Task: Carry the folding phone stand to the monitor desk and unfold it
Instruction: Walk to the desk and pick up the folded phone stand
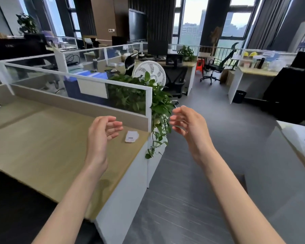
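a: where's the folding phone stand (131,136)?

b: lying flat and folded, i think, near the far right corner of the bare wooden desk (42,147), close to the end edge. neither of my hands touches it. my left hand (102,132) hovers just short of it with the fingers loosely curled and nothing in them. my right hand (187,125) is out past the desk end, over the aisle, fingers spread and empty too.

a: so the step in hand is the pickup?

b: that's my judgement. i'd come down on it with the left, thumb on one long side and fingers on the other, and lift straight up instead of dragging it toward the edge, where it could slide off.

a: anything crowding you?

b: the trailing plant (158,110) hangs off the partition (99,83) corner just beyond the stand, so i'd keep my reach low and short. the grey floor to the right is open for walking, with a white fan (149,73) and chairs farther on. which one is the monitor desk i cannot tell for sure.
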Demonstrator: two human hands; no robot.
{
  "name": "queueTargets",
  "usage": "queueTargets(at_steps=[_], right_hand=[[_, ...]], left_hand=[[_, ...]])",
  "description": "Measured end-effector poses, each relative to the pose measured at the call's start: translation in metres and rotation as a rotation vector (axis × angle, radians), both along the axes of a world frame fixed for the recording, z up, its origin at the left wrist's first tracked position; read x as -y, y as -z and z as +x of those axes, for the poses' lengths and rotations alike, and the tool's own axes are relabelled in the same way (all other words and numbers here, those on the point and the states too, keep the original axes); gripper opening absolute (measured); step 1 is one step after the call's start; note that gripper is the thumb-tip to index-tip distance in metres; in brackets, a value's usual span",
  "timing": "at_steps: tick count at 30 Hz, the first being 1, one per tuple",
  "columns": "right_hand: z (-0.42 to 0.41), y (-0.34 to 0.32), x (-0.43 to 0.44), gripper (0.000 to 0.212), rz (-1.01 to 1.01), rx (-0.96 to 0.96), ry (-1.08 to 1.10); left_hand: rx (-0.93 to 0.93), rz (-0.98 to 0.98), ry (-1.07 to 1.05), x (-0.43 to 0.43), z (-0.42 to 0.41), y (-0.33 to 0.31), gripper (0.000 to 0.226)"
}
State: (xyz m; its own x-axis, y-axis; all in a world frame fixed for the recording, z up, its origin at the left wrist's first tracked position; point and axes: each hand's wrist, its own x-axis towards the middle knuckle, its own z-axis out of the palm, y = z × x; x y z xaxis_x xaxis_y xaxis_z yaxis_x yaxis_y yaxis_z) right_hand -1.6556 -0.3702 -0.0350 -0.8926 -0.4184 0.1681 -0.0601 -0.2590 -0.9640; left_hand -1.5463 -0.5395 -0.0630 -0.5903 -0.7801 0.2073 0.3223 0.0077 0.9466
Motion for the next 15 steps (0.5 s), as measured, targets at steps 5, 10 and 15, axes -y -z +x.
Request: queueTargets(at_steps=[5, 10, 15], right_hand=[[-0.108, 0.021, 0.072, 0.022, 0.017, 0.001, -0.088], [-0.207, 0.053, 0.155, 0.018, 0.114, 0.089, -0.173], [-0.271, 0.112, 0.221, 0.013, 0.222, 0.243, -0.224]], left_hand=[[0.035, 0.036, -0.08, 0.065, -0.096, 0.027, 0.021], [0.145, 0.118, -0.167, 0.13, -0.182, 0.061, 0.022], [0.253, 0.233, -0.262, 0.181, -0.236, 0.105, 0.02]])
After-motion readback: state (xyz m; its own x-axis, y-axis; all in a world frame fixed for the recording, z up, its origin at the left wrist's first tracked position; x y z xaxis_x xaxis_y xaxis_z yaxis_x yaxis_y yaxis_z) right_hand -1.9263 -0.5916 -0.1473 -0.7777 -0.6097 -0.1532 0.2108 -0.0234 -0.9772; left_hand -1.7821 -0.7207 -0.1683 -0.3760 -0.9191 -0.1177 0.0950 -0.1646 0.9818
